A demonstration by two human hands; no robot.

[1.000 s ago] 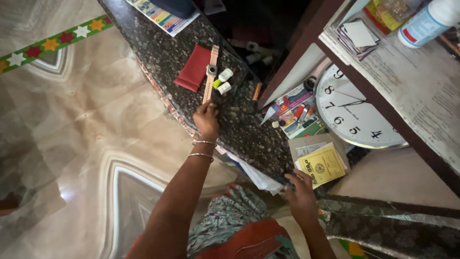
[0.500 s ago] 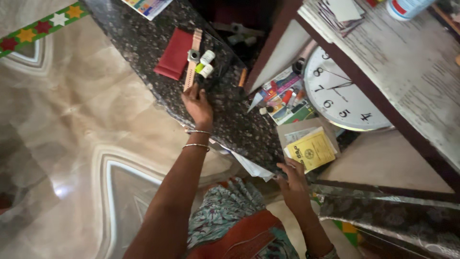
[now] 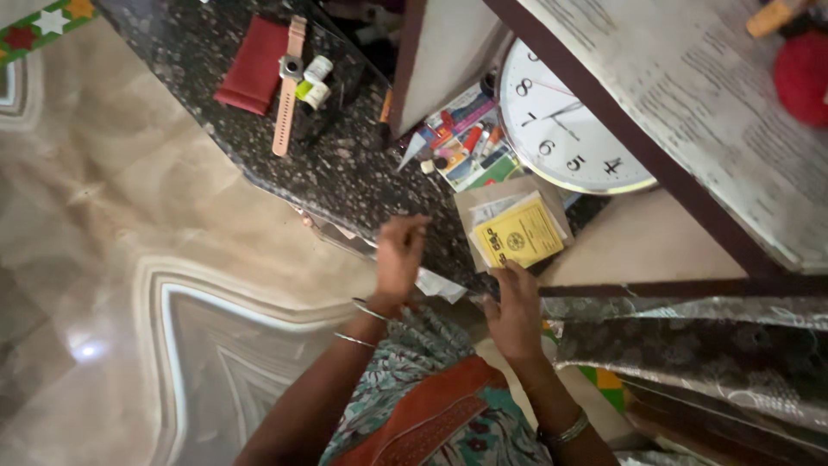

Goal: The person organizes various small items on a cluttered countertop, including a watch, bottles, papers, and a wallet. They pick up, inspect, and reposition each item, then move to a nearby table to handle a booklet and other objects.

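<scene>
- The left hand [image 3: 399,255] hovers over the near edge of the dark speckled stone counter [image 3: 345,173]. Its fingers are loosely spread and grip nothing. Two thin bangles circle the wrist.
- The right hand [image 3: 515,311] lies at the near edge of the counter, fingers extended and open. The fingertips touch the near edge of the yellow booklet [image 3: 517,237]; the hand does not grip it.
- The yellow booklet lies flat on a brown envelope [image 3: 483,200] with other papers, on the right part of the counter, just near of the wall clock [image 3: 565,125].
- The round white wall clock lies face up under the edge of a dark-framed shelf [image 3: 690,198].
- A cluster of small coloured tubes and packets [image 3: 461,147] lies just left of the clock.
- At the far left of the counter lie a red pouch [image 3: 252,67], a wristwatch with a pale pink strap [image 3: 287,86] and small white bottles [image 3: 315,79], side by side and well apart from both hands.
- White paper [image 3: 435,285] hangs below the counter edge between the two hands.
- The polished patterned floor [image 3: 129,259] fills the left of the view.
</scene>
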